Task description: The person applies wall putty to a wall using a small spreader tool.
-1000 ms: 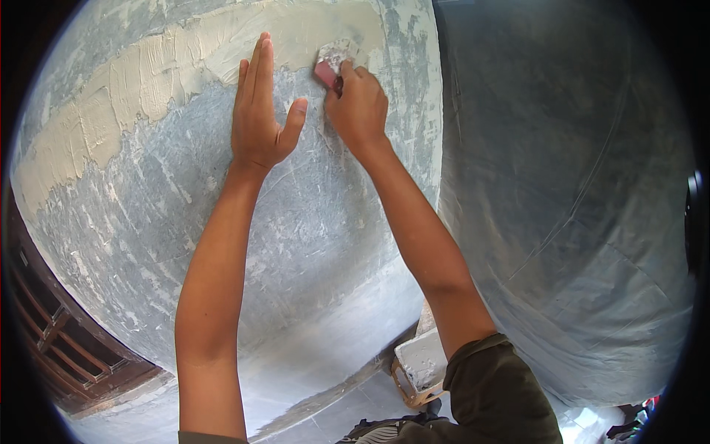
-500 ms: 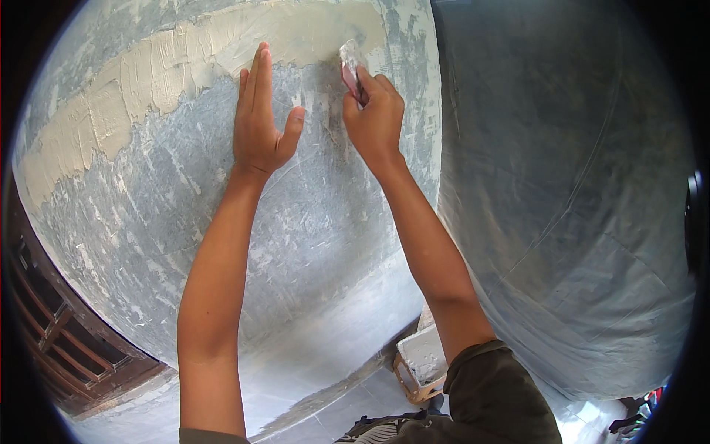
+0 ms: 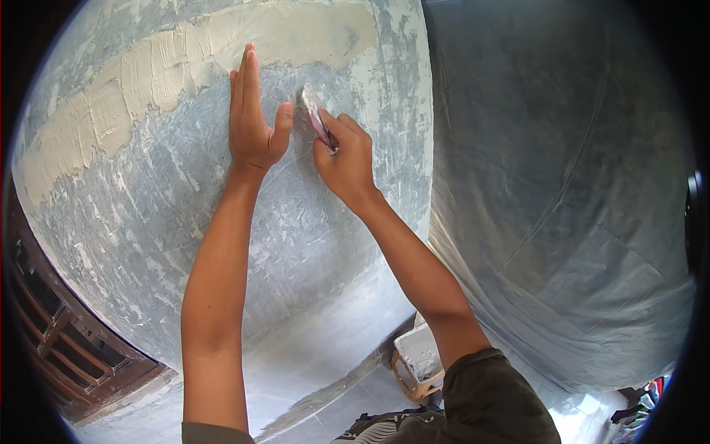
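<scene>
Before me stands a grey, patchy wall (image 3: 296, 222), with a broad band of wet cream putty (image 3: 148, 70) across its upper part. My left hand (image 3: 255, 129) is open, fingers stretched upward and thumb apart, with its fingertips at the putty's lower edge. Whether its palm presses the wall, I cannot tell. To its right, my right hand (image 3: 349, 159) grips a putty knife (image 3: 312, 105) with a reddish handle. Pale putty smears the knife's blade, which points up and left just below the band. The fingers hide part of the handle.
A large dark grey sheet (image 3: 547, 192) hangs to the right of the wall's edge. Brown wooden bars (image 3: 74, 344) show at the lower left. Down by the tiled floor, a putty-smeared white container (image 3: 420, 349) rests on a wooden-looking support.
My right hand has moved down and left with the putty knife, from the putty band to the grey wall below it. My left hand has shifted slightly left.
</scene>
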### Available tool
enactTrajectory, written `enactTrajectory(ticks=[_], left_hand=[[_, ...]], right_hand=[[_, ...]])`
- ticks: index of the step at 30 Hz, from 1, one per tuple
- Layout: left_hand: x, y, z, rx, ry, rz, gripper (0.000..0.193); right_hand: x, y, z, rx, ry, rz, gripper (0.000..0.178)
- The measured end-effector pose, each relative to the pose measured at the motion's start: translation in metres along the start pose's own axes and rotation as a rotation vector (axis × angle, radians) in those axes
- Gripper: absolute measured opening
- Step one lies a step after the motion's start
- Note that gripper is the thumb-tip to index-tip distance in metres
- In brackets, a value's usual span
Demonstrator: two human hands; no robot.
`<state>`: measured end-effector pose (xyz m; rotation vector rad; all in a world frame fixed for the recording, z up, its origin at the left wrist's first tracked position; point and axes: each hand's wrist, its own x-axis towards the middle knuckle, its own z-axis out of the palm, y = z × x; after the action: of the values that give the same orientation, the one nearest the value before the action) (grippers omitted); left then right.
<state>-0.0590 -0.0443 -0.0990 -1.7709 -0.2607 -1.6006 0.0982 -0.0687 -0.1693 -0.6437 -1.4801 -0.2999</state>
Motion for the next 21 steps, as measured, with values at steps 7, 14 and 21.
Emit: enactTrajectory(ticks=[7, 14, 21], left_hand=[[0.0, -0.002, 0.004, 0.046, -0.015, 0.019, 0.077], [-0.017, 0.021, 0.014, -0.037, 0.001, -0.066, 0.077], [-0.031, 0.074, 0.031, -0.219, -0.024, -0.141, 0.076]], right_hand=[[-0.001, 0.02, -0.042, 0.686, 0.084, 0.358, 0.014], [0.0, 0.017, -0.089, 0.724, 0.027, 0.56, 0.017], [-0.018, 0.032, -0.118, 0.78, 0.004, 0.625, 0.017]])
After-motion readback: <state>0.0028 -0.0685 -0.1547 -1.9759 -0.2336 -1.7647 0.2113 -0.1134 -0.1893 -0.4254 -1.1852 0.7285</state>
